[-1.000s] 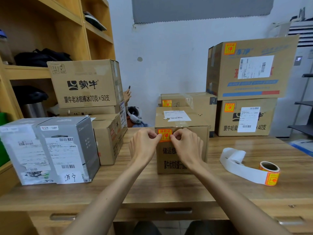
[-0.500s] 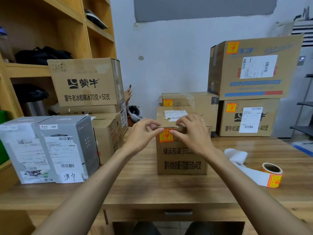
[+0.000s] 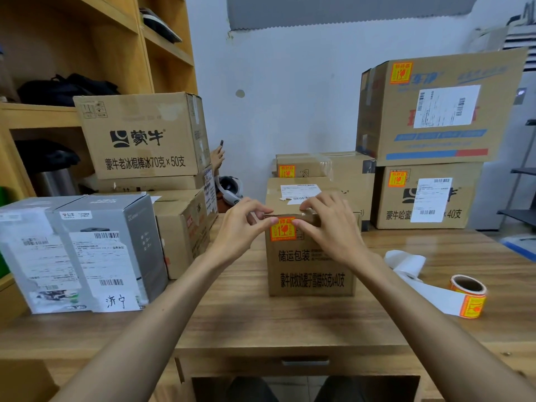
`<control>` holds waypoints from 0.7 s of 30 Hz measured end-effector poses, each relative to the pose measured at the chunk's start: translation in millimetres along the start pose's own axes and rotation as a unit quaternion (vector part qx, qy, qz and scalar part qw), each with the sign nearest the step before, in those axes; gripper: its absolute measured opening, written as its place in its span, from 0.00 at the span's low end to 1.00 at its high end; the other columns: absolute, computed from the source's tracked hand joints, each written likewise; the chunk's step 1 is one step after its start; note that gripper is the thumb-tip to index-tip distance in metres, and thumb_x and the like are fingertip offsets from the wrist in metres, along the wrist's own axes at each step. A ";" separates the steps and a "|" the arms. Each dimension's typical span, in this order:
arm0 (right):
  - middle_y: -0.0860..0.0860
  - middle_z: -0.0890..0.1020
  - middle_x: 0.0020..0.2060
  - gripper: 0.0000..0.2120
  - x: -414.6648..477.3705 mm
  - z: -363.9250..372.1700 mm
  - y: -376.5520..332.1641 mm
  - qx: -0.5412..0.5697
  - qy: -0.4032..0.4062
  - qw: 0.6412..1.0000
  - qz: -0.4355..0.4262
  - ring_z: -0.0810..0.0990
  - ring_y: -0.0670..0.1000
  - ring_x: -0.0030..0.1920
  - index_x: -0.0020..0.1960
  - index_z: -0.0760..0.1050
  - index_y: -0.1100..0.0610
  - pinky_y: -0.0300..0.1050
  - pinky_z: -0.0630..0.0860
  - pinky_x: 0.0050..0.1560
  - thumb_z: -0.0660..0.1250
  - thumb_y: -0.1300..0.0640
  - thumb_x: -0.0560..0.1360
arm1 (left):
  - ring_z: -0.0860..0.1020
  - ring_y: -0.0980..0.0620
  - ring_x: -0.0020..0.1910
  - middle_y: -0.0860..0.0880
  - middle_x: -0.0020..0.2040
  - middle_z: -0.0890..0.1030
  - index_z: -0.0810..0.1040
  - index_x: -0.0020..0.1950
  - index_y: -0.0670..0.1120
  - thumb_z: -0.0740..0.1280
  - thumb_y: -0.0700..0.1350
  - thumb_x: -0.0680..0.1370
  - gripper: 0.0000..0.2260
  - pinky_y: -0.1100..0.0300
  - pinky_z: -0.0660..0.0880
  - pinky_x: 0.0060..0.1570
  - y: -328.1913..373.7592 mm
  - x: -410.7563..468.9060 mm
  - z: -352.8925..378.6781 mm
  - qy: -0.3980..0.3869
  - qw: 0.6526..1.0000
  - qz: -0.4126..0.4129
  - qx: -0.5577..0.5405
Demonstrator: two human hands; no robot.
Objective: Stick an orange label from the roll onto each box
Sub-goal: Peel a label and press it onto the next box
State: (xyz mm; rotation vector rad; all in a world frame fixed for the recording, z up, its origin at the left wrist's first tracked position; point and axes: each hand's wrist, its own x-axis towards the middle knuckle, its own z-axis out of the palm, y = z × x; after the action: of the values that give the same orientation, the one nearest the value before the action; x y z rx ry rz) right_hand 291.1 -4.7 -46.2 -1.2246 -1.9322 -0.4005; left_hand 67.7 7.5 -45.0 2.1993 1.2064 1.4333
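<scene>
A small cardboard box (image 3: pixel 310 265) stands at the middle of the wooden desk (image 3: pixel 261 320). An orange label (image 3: pixel 282 231) sits stuck at the top left of its front face. My left hand (image 3: pixel 242 227) pinches the box's top edge just left of the label, thumb in front and fingers curled on top. My right hand (image 3: pixel 329 224) lies over the top edge to the label's right, thumb touching the label's side. The label roll (image 3: pixel 468 295) rests on the desk at the right, its white backing strip (image 3: pixel 406 265) trailing away from it.
Three cardboard boxes with orange labels stand behind: a big one (image 3: pixel 435 117) on another (image 3: pixel 426 198), and a low one (image 3: pixel 327 166). At the left are two grey boxes (image 3: pixel 87 250), stacked cardboard boxes (image 3: pixel 145 134) and a wooden shelf (image 3: pixel 87 39).
Both hands moved up from the label's two sides to the box's top edge. The label stays stuck on the front face. My view tilted slightly.
</scene>
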 end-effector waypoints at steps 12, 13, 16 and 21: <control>0.50 0.76 0.57 0.28 -7.9 6.8 5.4 -0.110 -0.004 0.991 -0.074 0.74 0.53 0.55 0.60 0.73 0.53 0.48 0.69 0.53 0.66 0.33 0.71 | 0.77 0.51 0.39 0.53 0.48 0.76 0.73 0.65 0.53 0.76 0.50 0.75 0.21 0.57 0.76 0.42 -8.6 -14.7 3.0 -0.044 0.997 0.033 0.054; 0.50 0.76 0.57 0.29 -8.2 7.7 4.4 -0.115 -0.003 0.991 -0.073 0.74 0.53 0.55 0.61 0.73 0.53 0.49 0.70 0.53 0.66 0.32 0.71 | 0.76 0.52 0.39 0.54 0.48 0.76 0.73 0.65 0.53 0.76 0.50 0.75 0.22 0.58 0.75 0.41 -7.6 -15.0 3.8 -0.044 0.996 0.033 0.063; 0.51 0.77 0.57 0.30 -7.6 10.6 1.0 -0.129 -0.004 0.989 -0.067 0.74 0.54 0.55 0.60 0.73 0.54 0.50 0.71 0.54 0.66 0.32 0.70 | 0.75 0.53 0.40 0.54 0.47 0.75 0.72 0.64 0.52 0.76 0.50 0.75 0.21 0.60 0.73 0.41 -5.7 -14.7 6.6 -0.039 0.995 0.041 0.086; 0.50 0.77 0.54 0.25 -6.0 9.4 4.8 -0.122 0.004 0.989 -0.082 0.74 0.54 0.53 0.57 0.74 0.54 0.49 0.71 0.51 0.65 0.34 0.73 | 0.77 0.53 0.39 0.57 0.47 0.76 0.75 0.61 0.50 0.73 0.51 0.78 0.15 0.63 0.72 0.39 -9.0 -10.8 -1.3 -0.059 0.996 0.045 0.058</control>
State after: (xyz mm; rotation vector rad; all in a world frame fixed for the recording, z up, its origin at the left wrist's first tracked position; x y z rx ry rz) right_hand 292.2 -0.2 -57.4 -1.2162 -2.0279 -0.7455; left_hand 60.3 4.8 -56.6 2.4086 1.1917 1.2734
